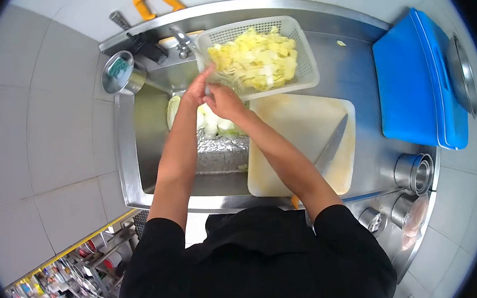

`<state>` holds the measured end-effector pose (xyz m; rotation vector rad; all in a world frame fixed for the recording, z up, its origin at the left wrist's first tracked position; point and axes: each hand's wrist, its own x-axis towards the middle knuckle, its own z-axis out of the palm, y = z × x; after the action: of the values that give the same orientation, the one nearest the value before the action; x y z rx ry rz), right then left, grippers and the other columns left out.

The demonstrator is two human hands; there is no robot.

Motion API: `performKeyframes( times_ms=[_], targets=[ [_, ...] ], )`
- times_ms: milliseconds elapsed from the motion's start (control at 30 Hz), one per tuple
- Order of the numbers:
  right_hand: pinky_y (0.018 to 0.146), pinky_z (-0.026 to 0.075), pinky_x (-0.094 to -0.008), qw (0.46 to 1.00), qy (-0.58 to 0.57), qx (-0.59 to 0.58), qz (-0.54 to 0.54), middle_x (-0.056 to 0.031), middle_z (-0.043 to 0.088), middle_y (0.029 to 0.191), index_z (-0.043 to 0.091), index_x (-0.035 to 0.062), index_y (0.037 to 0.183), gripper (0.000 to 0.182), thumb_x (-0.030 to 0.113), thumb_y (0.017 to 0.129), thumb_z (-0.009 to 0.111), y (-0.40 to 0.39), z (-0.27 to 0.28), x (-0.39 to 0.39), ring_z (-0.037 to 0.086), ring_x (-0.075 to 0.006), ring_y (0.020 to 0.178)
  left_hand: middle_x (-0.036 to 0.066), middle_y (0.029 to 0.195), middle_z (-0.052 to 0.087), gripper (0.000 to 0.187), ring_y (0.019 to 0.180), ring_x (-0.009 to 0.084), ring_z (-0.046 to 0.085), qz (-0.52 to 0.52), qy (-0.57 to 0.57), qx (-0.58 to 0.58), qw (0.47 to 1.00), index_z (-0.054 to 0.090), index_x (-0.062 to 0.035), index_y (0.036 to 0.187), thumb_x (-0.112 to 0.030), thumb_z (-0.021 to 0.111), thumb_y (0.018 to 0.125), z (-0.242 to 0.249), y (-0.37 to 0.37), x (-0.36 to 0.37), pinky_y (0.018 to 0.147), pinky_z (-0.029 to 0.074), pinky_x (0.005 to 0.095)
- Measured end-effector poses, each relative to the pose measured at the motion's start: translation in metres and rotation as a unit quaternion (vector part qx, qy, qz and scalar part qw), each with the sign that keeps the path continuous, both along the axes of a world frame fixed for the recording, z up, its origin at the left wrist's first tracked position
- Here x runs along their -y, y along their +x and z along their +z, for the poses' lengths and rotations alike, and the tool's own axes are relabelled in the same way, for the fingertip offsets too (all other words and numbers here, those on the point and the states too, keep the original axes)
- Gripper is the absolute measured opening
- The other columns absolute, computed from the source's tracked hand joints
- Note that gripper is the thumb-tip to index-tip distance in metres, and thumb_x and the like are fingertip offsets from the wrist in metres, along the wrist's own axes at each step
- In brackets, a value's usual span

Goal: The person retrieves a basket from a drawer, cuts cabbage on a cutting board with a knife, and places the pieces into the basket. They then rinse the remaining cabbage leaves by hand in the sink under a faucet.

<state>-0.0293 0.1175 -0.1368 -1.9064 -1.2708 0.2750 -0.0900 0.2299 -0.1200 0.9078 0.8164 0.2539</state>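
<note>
**Both hands at the basket's near-left corner, over the sink**

Left hand (196, 90) and right hand (220, 96) sit close together at the near-left corner of the white slotted basket (304, 58), which is heaped with cut yellow-green cabbage pieces (253, 59). Fingers look curled around leaf pieces at the rim; exact grip blurred, so cannot tell how firmly they close. More pale cabbage (213, 123) lies below in the sink (152, 139).

Judgement on doing it well: keep the hands low over the basin so loose pieces drop into the sink or basket, not onto the table. Support the basket corner, since it overhangs the basin edge.

Edges and room: tap (182, 40) stands just left of the basket, tight. Cutting board (300, 138) lies near, right of the sink, with a knife (331, 143) on it, blade pointing far. Blue boards (414, 77) far right, well apart. Steel cups (413, 172) near right.
</note>
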Motion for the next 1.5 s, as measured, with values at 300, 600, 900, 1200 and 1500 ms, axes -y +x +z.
performKeyframes(
  times_ms=[300,600,900,1200,1500],
  targets=[
    [0.100,0.027,-0.0618,0.960,-0.189,0.130,-0.159,-0.0318,0.022,0.143,0.043,0.0077,0.133,0.085,0.040,0.062,0.077,0.011,0.029,-0.065,0.025,-0.0461,0.131,0.008,0.087,0.057,0.041,0.075,0.0194,0.056,0.072,0.098,-0.038,0.992,0.053,0.0029,0.106,0.005,0.052,0.065,-0.022,-0.077,-0.029,0.066,0.050,0.0332],
    [0.096,0.042,-0.0436,0.963,-0.251,0.098,-0.012,-0.0171,0.057,0.117,0.056,0.0125,0.119,0.057,0.032,0.068,0.070,0.034,0.002,-0.118,0.053,-0.0322,0.113,0.010,0.101,0.061,0.054,0.089,0.0208,0.059,0.091,0.029,0.017,0.995,0.050,-0.0012,0.119,0.006,0.050,0.066,-0.035,-0.093,-0.029,0.075,0.051,0.0313],
    [0.102,0.025,-0.0632,0.937,-0.231,0.224,0.138,-0.0213,0.028,0.145,0.046,0.0219,0.134,0.085,0.039,0.058,0.079,-0.001,-0.008,-0.092,0.023,-0.0388,0.136,0.007,0.093,0.061,0.055,0.080,0.0200,0.059,0.102,0.038,0.010,0.994,0.052,-0.0012,0.115,0.009,0.052,0.061,-0.040,-0.102,-0.029,0.071,0.050,0.0316],
    [0.095,0.040,-0.0488,0.962,-0.146,0.171,-0.157,-0.0170,0.041,0.135,0.055,0.0076,0.122,0.067,0.032,0.062,0.075,0.033,0.034,-0.062,0.037,-0.0383,0.126,0.008,0.098,0.060,0.054,0.082,0.0207,0.059,0.175,0.032,0.034,0.984,0.053,0.0009,0.115,0.010,0.047,0.062,-0.022,-0.123,-0.023,0.072,0.051,0.0316],
    [0.093,0.045,-0.0405,0.951,-0.293,0.087,0.046,-0.0175,0.049,0.131,0.048,0.0135,0.131,0.073,0.043,0.069,0.071,0.003,0.019,-0.112,0.054,-0.0323,0.112,0.010,0.098,0.060,0.052,0.083,0.0217,0.060,0.147,0.074,0.000,0.986,0.052,0.0019,0.112,0.010,0.048,0.061,-0.017,-0.124,-0.020,0.069,0.052,0.0315]
  ],
)
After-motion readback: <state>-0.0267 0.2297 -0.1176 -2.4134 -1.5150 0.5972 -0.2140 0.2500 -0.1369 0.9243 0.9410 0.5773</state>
